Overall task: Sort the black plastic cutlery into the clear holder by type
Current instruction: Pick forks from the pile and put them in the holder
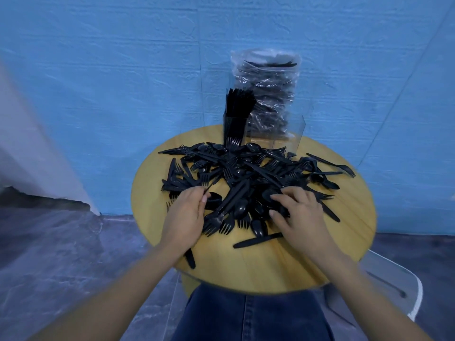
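A heap of black plastic forks, spoons and knives covers the round wooden table. At the table's far edge stands the clear holder; its left compartment is packed with upright black forks, tines down, and the compartments to the right look bare. My left hand pinches the thin handle of one black piece at the heap's near left side. My right hand rests on the heap's near right, fingers curled over several pieces; whether it grips one I cannot tell.
A clear plastic bag full of black cutlery stands behind the holder against the blue wall. A knife lies apart near the front of the table, another at its left edge. A white chair sits under me.
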`<state>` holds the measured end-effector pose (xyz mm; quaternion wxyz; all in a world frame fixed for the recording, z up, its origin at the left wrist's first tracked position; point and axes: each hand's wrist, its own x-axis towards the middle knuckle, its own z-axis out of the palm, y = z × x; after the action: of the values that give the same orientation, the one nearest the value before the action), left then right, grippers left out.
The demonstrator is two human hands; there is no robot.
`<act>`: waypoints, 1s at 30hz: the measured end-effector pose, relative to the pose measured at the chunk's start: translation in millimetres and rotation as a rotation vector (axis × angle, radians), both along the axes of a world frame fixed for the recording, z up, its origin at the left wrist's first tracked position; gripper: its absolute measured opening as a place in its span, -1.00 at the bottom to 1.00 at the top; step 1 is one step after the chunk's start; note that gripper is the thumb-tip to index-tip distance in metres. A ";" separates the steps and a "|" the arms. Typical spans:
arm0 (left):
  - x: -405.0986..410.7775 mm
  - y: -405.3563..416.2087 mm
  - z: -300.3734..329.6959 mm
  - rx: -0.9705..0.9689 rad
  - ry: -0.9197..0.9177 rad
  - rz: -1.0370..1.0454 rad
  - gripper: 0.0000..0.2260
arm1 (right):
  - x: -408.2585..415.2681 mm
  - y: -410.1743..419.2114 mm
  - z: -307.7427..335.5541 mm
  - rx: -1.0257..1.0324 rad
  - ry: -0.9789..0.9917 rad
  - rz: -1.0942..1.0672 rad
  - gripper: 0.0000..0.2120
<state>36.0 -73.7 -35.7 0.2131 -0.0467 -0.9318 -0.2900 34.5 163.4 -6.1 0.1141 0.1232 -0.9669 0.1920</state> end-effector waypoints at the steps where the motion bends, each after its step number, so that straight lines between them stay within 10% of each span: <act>1: -2.9 5.5 -0.8 -0.009 0.010 0.016 -0.74 | 3.6 -1.0 -2.4 0.027 -0.007 -0.004 -0.62; 30: -17.0 53.8 7.8 0.065 0.053 -0.100 -0.76 | -11.4 16.3 -20.5 -0.356 0.044 0.086 -0.73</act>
<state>19.0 -19.9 -27.9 0.2245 -0.0938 -0.9125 -0.3289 23.1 179.7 -26.6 0.1470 0.1464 -0.9087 0.3622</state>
